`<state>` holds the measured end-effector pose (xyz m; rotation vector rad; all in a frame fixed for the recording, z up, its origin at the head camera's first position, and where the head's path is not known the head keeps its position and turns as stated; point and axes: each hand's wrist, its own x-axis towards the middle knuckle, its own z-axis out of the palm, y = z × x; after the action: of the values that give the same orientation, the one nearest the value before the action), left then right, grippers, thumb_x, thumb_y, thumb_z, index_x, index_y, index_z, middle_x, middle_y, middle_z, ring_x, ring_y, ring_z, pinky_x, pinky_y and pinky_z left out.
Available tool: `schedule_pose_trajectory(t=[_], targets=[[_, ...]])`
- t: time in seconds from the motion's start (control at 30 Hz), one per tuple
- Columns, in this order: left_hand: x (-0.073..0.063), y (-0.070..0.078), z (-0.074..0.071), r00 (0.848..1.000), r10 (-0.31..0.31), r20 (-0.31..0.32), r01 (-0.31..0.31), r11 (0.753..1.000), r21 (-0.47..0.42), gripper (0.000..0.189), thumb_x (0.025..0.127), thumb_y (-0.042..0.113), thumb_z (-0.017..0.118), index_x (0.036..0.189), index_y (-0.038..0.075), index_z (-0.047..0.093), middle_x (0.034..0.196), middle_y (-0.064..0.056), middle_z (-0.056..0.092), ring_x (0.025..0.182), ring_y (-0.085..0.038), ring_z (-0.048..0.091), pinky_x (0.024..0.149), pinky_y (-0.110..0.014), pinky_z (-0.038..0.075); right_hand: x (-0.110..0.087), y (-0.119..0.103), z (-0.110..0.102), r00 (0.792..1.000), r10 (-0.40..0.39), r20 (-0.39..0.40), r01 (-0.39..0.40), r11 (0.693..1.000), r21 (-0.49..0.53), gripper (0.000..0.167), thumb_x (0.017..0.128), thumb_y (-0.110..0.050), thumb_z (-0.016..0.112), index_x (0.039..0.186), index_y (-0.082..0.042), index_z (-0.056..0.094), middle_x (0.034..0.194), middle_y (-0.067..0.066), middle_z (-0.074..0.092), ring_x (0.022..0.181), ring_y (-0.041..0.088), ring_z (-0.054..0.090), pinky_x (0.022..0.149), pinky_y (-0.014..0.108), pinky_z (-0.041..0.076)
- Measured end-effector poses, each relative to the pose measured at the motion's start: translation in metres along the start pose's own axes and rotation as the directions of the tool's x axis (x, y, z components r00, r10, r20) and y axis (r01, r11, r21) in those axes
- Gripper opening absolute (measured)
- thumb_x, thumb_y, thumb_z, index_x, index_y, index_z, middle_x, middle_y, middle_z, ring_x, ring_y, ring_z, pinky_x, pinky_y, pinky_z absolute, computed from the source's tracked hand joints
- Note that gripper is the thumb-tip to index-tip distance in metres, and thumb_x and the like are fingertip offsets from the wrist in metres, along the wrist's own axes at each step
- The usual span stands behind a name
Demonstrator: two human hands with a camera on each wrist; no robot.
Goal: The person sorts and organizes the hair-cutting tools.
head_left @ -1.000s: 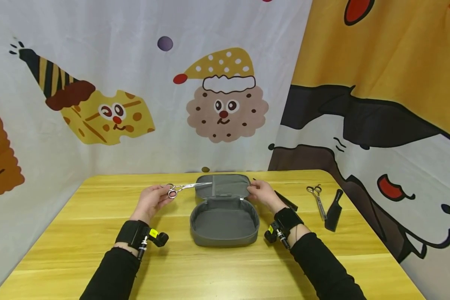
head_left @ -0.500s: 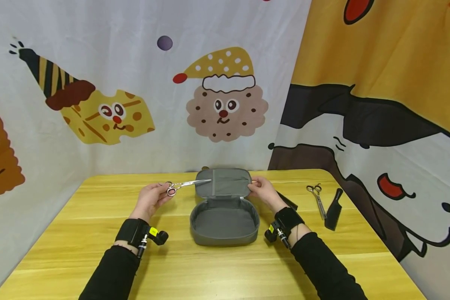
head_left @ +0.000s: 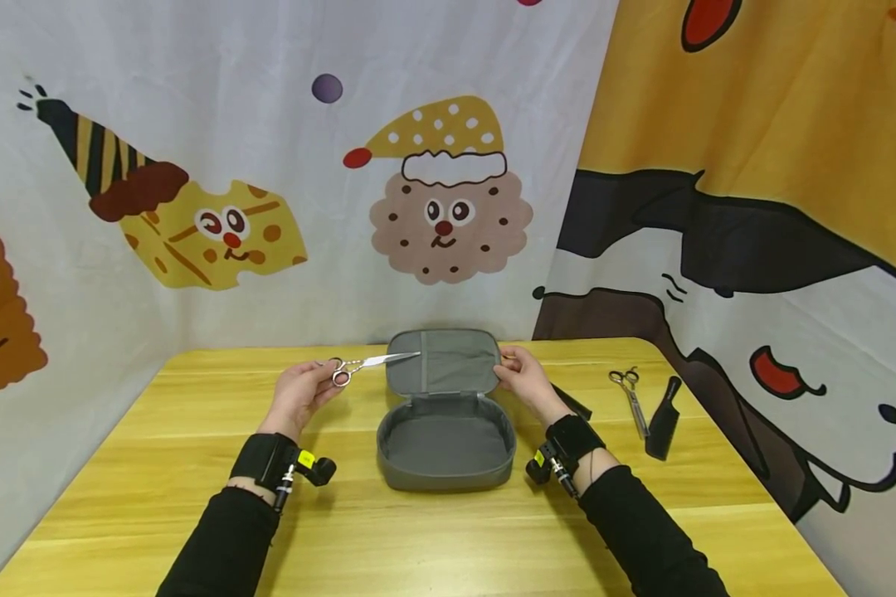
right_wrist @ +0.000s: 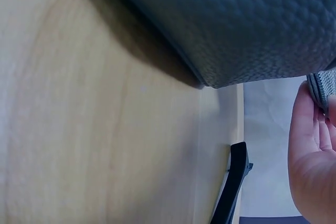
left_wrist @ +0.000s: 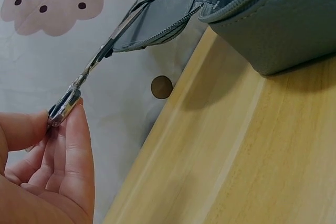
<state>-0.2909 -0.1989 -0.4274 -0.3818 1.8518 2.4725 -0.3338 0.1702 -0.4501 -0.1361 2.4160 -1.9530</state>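
Observation:
A grey zippered case (head_left: 448, 479) stands in the middle of the table with its lid (head_left: 459, 358) raised at the back. By the finger rings, my left hand (head_left: 299, 398) pinches a pair of silver scissors (head_left: 353, 369). Their blades point right, across the left part of the lid's inner side. In the left wrist view the blades (left_wrist: 122, 27) reach the mesh pocket edge of the lid; I cannot tell how far inside the tip goes. My right hand (head_left: 526, 383) pinches the lid's right edge, also seen in the right wrist view beside the zipper (right_wrist: 315, 92).
Right of my right hand lies a dark, narrow object (head_left: 572, 402), partly hidden by that hand. Thinning scissors (head_left: 631, 402) and a black comb with a handle (head_left: 664, 421) lie farther right. A printed curtain (head_left: 269, 99) hangs behind the wooden table (head_left: 448, 547).
The lid has tilted up to stand more upright, its right edge still in my right hand. The scissors have risen slightly with my left hand.

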Motion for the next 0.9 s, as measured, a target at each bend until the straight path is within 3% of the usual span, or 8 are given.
schedule_pose_trajectory(t=[0.2,0.5,0.9], targets=[[0.002,-0.001,0.003,1.0,0.001,0.004,-0.001,1.0,-0.018,0.011,0.1,0.008,0.059,0.102,-0.003,0.058,0.081,-0.002,0.072,0.075,-0.01,0.071,0.075,-0.025,0.06,-0.002,-0.001,0.001,1.0,-0.017,-0.008,0.017,1.0,0.005,0.038,0.1,0.0,0.057,0.137,0.004,0.049,0.113,0.023,0.062,0.088,0.018,0.064,0.093,0.056,0.051],[0.005,0.0,0.007,1.0,0.013,0.009,-0.013,1.0,-0.007,0.013,0.1,0.01,0.061,0.102,-0.003,0.06,0.08,-0.002,0.072,0.076,-0.01,0.071,0.075,-0.026,0.06,-0.004,-0.002,0.002,0.999,-0.035,-0.017,0.035,0.999,0.011,0.038,0.1,0.001,0.055,0.137,0.003,0.049,0.112,0.022,0.063,0.089,0.018,0.064,0.093,0.057,0.05],[0.009,0.0,0.016,1.0,0.02,0.02,-0.02,1.0,-0.011,0.016,0.098,0.01,0.063,0.105,-0.004,0.059,0.082,-0.003,0.073,0.076,-0.012,0.072,0.076,-0.028,0.06,-0.004,0.0,0.002,0.995,-0.094,-0.03,0.095,0.995,0.017,0.037,0.1,0.005,0.053,0.136,0.006,0.048,0.114,0.028,0.062,0.088,0.016,0.063,0.081,0.039,0.057]])
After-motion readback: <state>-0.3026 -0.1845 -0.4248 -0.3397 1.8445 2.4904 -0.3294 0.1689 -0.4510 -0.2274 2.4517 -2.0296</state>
